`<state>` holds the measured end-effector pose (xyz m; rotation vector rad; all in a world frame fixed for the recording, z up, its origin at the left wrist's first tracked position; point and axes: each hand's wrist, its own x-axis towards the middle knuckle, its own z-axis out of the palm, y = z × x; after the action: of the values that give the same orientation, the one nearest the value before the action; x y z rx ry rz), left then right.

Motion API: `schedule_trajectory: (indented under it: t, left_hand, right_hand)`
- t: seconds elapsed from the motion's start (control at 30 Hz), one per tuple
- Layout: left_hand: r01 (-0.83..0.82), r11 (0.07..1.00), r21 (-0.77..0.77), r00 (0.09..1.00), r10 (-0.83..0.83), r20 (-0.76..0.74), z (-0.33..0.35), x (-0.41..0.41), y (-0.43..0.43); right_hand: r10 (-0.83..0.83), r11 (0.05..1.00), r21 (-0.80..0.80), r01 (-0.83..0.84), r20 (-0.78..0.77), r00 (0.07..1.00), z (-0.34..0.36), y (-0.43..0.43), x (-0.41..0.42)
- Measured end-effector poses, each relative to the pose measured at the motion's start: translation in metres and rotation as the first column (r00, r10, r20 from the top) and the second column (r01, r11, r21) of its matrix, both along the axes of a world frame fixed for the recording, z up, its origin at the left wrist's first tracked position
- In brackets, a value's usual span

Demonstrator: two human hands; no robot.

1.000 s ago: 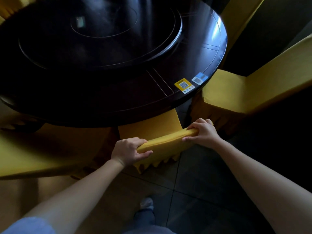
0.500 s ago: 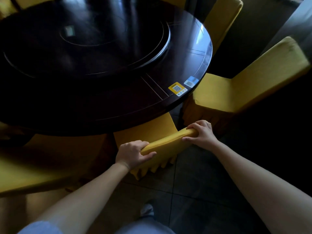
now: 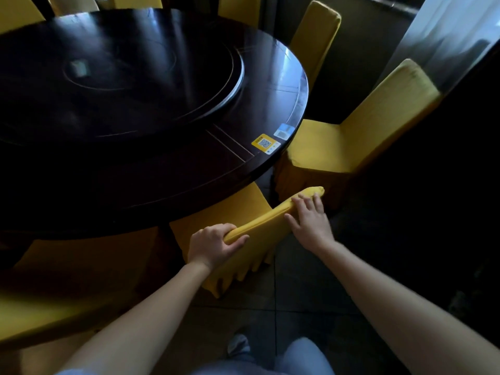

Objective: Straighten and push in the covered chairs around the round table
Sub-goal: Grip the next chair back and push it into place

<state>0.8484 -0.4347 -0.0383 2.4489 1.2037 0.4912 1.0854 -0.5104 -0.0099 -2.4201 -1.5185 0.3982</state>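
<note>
chair in hand [image 3: 259, 223]: at 6 o'clock, seat mostly under the round table [image 3: 270, 163].
left hand [image 3: 213, 246]: wrapped tight on its top.
right hand [image 3: 311, 220]: flat on top, fingers loose.
left to do: chair at 3 o'clock [image 3: 351, 139] sticks out.

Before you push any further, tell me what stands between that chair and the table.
Nothing visible does. The chair held by the left hand and right hand already has its seat partly under the table edge. The neighbouring chair stands apart to the right. Under the table is too dark to tell.
</note>
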Motion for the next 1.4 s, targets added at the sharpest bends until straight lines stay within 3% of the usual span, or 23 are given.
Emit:
schedule_trajectory:
  t: [0.1, 0.2, 0.4, 0.83, 1.07, 1.4]
  left_hand:
    - [-0.035, 0.995, -0.092, 0.999, 0.036, 0.006, 0.004, 0.001, 0.0]
    - [-0.062, 0.985, -0.158, 0.997, 0.053, -0.058, 0.009, 0.006, -0.004]
    - [0.055, 0.998, -0.026, 0.957, -0.06, -0.283, 0.02, 0.05, -0.009]
    - [0.422, 0.906, 0.002, 0.869, -0.405, -0.284, 0.031, 0.274, -0.053]
    - [0.516, 0.856, -0.003, 0.825, -0.498, -0.267, 0.042, 0.397, -0.071]
    - [0.586, 0.81, -0.03, 0.773, -0.57, -0.278, 0.04, 0.513, -0.089]
  right_hand:
    - [0.027, 1.0, 0.0, -0.027, -0.038, 0.999, -0.006, -0.014, -0.007]
    - [0.089, 0.996, -0.021, -0.089, 0.043, 0.995, -0.009, -0.029, 0.0]
    - [0.012, 0.996, -0.09, -0.004, 0.087, 0.996, -0.017, -0.062, 0.023]
    - [-0.164, 0.982, -0.077, 0.173, 0.117, 0.98, 0.006, -0.117, 0.167]
    - [-0.261, 0.959, -0.08, 0.273, 0.136, 0.956, 0.02, -0.145, 0.269]
    - [-0.366, 0.927, -0.067, 0.369, 0.047, 0.929, 0.017, -0.177, 0.375]
